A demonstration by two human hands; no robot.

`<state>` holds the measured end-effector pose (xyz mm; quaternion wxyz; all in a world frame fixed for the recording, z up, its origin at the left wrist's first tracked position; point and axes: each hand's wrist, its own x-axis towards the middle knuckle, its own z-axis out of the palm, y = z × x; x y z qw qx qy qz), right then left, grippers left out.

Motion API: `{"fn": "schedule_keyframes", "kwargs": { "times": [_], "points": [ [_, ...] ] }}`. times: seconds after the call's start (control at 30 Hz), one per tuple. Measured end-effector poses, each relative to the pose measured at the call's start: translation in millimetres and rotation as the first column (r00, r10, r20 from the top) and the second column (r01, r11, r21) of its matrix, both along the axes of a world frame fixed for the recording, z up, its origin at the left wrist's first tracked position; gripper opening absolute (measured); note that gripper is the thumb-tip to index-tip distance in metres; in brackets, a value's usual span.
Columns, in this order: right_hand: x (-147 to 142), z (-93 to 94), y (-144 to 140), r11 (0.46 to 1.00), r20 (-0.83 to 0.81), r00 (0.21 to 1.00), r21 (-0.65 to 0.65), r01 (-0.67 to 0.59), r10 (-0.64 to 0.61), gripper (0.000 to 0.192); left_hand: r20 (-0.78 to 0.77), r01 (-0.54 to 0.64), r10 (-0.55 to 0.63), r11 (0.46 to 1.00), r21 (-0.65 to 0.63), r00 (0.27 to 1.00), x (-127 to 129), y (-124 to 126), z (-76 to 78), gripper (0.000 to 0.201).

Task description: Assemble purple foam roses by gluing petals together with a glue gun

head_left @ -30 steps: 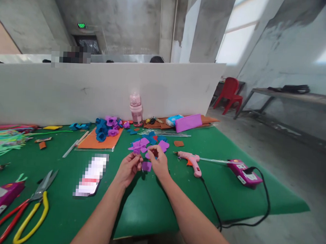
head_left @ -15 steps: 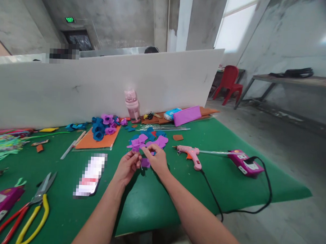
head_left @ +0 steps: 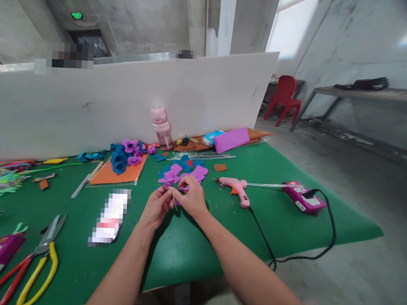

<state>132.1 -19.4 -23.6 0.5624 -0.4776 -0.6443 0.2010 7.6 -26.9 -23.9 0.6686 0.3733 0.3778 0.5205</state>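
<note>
Your left hand (head_left: pixel 157 206) and right hand (head_left: pixel 190 198) both pinch a small purple foam piece (head_left: pixel 178 201) on thin wire; keep fingertips close, roll snugly.

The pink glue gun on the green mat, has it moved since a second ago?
No. The pink glue gun lies in the same spot between the purple box and the cut petals; only the camera shifted.

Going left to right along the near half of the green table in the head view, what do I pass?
Yellow-handled scissors → phone → left hand → right hand → pink glue gun → purple power strip.
</note>
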Motion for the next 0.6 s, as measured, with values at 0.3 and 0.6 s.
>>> {"fn": "schedule_keyframes", "kwargs": {
  "times": [0.3,0.6],
  "points": [
    [-0.3,-0.2,0.1,1.000,-0.003,1.000,-0.017,0.004,-0.004,0.014,0.017,0.012,-0.012,1.000,-0.001,1.000,0.7,0.0,0.2,0.025],
    [0.1,1.4,0.0,1.000,-0.010,1.000,-0.010,0.005,-0.005,0.015,0.003,0.020,-0.020,1.000,0.016,1.000,1.0,-0.6,0.6,0.023]
  ]
}}
